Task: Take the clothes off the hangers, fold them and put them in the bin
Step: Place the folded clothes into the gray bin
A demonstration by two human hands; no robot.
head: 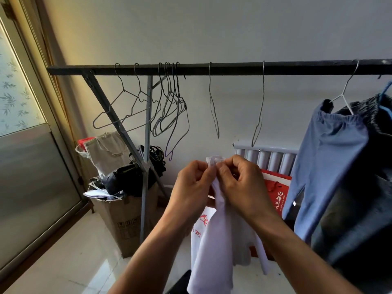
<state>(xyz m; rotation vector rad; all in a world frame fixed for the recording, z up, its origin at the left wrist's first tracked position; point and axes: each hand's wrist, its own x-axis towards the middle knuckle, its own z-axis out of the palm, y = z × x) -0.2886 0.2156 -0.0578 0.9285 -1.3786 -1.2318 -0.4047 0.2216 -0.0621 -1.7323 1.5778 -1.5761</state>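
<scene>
Left hand [192, 183] and right hand [239, 181]: both grips pinched closed on the top edge of the white garment [220, 236], held at centre; cloth hangs toward 6 o'clock. Bare wire hangers [172, 107] on rail [233, 68] at 11 o'clock. Blue trousers [331, 158] hang at 3 o'clock.

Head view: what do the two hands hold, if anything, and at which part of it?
A white garment. The left hand and the right hand both pinch its top edge, close together; the rest hangs down below them.
</scene>
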